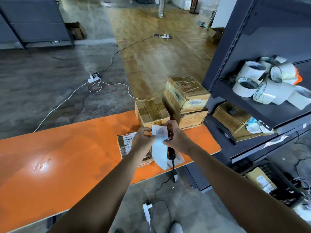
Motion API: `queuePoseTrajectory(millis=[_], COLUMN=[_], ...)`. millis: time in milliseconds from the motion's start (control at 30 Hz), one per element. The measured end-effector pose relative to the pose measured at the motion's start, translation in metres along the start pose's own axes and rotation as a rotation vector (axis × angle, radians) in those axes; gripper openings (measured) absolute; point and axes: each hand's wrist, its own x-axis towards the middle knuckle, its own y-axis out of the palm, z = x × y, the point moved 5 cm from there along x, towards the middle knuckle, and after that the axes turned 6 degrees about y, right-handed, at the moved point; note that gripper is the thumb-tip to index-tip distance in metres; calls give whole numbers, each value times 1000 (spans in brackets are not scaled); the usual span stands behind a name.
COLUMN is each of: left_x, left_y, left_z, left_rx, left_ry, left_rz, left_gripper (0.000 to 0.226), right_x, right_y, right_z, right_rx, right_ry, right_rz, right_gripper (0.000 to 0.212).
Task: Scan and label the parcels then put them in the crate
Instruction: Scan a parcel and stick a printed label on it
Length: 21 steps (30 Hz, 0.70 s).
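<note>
Both hands meet over the orange table (67, 148), pinching a white label (159, 131) with handwriting on it. Its backing strip (159, 152) hangs down below. My left hand (143, 140) grips the label's left edge and my right hand (176, 137) its right edge. Under my left hand lies a small cardboard parcel (123, 145) with a printed shipping label. A black barcode scanner (171, 154) lies on the table just below my right hand. Behind stand a small box (151, 111) and two stacked boxes (185, 96). A black crate (276, 182) holding a parcel sits low at the right.
A dark metal shelf unit (252, 47) stands at the right with white tape rolls (259, 81), a box and a marker pen (227, 136). Cables and power strips (92, 79) cross the floor beyond the table. A person's legs (161, 7) show far back.
</note>
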Motion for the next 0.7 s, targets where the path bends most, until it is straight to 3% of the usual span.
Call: queuePoseTrajectory(millis=[100, 300, 500, 600, 700], left_x=[2, 14, 23, 25, 30], left_y=[-2, 7, 20, 24, 23], left_z=[0, 1, 7, 12, 22], left_rx=[-2, 87, 119, 137, 170], left_ry=[3, 9, -23, -68, -114], left_rz=[-21, 0, -29, -54, -75], left_gripper=[3, 7, 5, 6, 28], right_x=[3, 9, 19, 28, 36], right_y=[-1, -2, 0, 7, 16], right_z=[-3, -11, -21, -32, -47], right_rx=[-26, -129, -275, -351, -377], right_ry=[-16, 17, 53, 95, 145], right_rz=[12, 20, 1, -5, 4], right_gripper=[59, 61, 77, 80, 78])
